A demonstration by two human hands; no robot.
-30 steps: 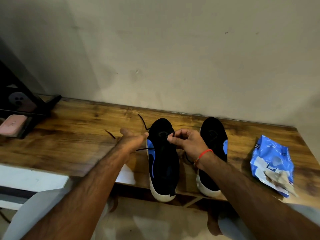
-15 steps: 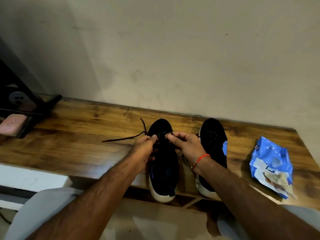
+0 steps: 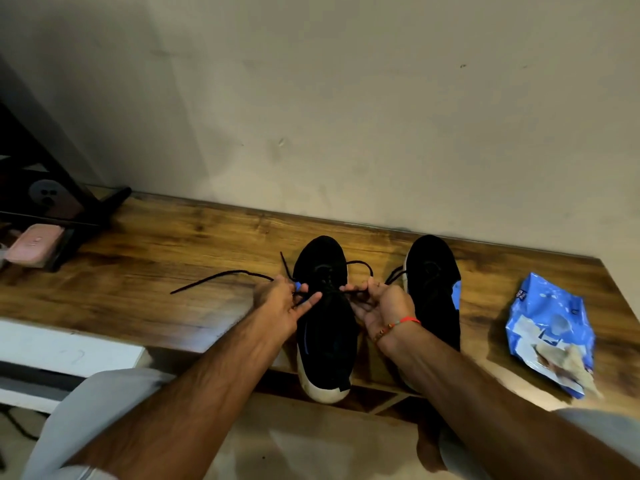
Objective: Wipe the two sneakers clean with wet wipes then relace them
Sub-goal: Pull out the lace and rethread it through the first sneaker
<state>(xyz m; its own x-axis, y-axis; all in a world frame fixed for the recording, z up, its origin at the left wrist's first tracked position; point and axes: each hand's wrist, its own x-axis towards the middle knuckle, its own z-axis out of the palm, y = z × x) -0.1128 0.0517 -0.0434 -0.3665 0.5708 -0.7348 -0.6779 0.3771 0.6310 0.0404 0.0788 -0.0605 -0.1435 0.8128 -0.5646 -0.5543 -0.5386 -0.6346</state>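
Left sneaker (image 3: 325, 327) lies lengthwise, toe toward wall; both hands pinch lace (image 3: 221, 277).

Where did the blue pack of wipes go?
In the head view, the blue wipes pack lies on the wooden table at the far right, just right of the right sneaker, with a crumpled wipe on its near end.

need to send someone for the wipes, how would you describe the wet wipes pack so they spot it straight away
Start at the long wooden table against the wall and go to its right end, past both black sneakers. The wet wipes pack lies flat there, apart from the right sneaker. It is the only crinkled blue and white plastic packet, with a used, crumpled wipe on its near corner.
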